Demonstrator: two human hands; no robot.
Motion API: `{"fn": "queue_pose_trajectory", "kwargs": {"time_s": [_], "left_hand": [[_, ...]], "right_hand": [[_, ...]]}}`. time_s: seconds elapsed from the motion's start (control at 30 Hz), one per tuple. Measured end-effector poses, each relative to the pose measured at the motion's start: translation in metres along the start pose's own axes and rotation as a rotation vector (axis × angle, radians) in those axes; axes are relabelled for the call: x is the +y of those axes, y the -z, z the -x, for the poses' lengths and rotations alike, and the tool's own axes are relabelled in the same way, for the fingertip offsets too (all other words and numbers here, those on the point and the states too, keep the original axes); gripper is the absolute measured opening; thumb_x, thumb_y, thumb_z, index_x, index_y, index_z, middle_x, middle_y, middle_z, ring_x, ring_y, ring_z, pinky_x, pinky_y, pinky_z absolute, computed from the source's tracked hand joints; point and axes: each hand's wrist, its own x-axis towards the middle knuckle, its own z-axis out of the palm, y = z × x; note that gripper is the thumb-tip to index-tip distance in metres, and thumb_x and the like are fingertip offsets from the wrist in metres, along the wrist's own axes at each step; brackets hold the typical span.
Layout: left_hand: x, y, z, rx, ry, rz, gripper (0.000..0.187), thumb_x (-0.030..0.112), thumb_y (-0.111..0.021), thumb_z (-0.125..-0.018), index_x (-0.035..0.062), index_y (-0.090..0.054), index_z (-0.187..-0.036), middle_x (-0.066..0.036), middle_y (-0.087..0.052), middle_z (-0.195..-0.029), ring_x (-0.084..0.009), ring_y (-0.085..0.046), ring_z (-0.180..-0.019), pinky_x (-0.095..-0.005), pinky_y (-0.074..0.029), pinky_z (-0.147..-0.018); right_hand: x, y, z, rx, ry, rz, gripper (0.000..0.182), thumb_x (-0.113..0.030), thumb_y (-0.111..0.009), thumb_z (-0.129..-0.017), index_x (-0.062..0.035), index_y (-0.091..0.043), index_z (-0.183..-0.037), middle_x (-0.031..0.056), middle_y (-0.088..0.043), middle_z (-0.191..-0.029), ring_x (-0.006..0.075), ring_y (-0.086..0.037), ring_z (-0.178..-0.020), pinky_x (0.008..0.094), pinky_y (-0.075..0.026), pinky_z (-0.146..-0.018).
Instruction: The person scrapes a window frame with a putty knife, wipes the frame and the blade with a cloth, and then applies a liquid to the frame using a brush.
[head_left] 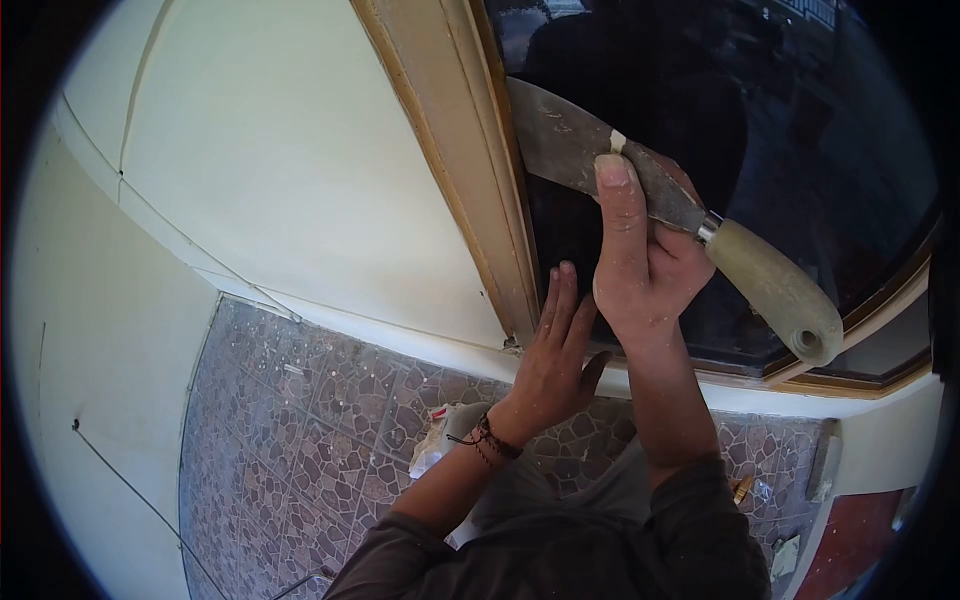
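Note:
My right hand (645,255) grips a putty knife (775,285) by its metal blade, thumb lying along the upper face and fingers behind. The broad blade end points up-left, and its edge is right at the wooden window frame (460,150). A small pale chip shows on the blade beside my thumbnail. The worn handle, with a hole at its end, sticks out to the lower right. Lower down, my left hand (560,365) is open, its stretched fingers against the dark window glass (640,70) near the frame's lower corner. A braided bracelet (487,438) circles that wrist.
A pale wall (290,150) runs left of the frame. Below lies a stone-patterned tiled floor (290,430) with scattered pale debris. A whitish bag or wrapper (430,447) lies by my legs. At lower right are a reddish-brown panel (850,540) and a thin cable (140,500) hangs at left.

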Motion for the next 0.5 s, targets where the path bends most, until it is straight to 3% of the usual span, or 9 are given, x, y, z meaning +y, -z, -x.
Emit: {"fn": "queue_pose_trajectory", "kwargs": {"time_s": [0.5], "left_hand": [[0.0004, -0.0007, -0.0005, 0.004, 0.0, 0.02, 0.084, 0.0, -0.072, -0.07, -0.0094, -0.029, -0.141, -0.036, -0.009, -0.154, -0.049, -0.01, -0.144, -0.052, -0.02, -0.116]], "right_hand": [[-0.0055, 0.0006, -0.0059, -0.01, -0.025, 0.03, 0.017, -0.007, -0.065, -0.092, 0.0076, -0.068, -0.099, 0.0106, -0.068, -0.091, 0.0095, -0.063, -0.076, 0.0209, -0.048, -0.064]]}}
